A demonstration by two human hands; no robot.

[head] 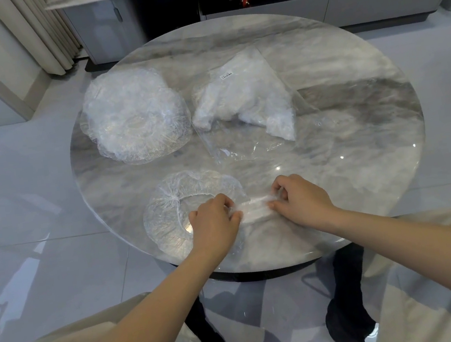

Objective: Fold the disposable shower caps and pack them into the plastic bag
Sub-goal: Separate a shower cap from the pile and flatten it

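I see my left hand (216, 221) and right hand (296, 198) pinching the folded shower cap (254, 205) taut, near the plastic bag (246, 102), to flatten it.

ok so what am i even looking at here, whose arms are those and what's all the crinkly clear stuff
There is one picture, from a camera worn on a person's head, looking down at their own bare arms. On the round marble table lie a stack of open shower caps, a plastic bag with folded caps already inside, and one open cap near the front. The left hand and right hand pinch the two ends of a cap folded into a narrow strip.
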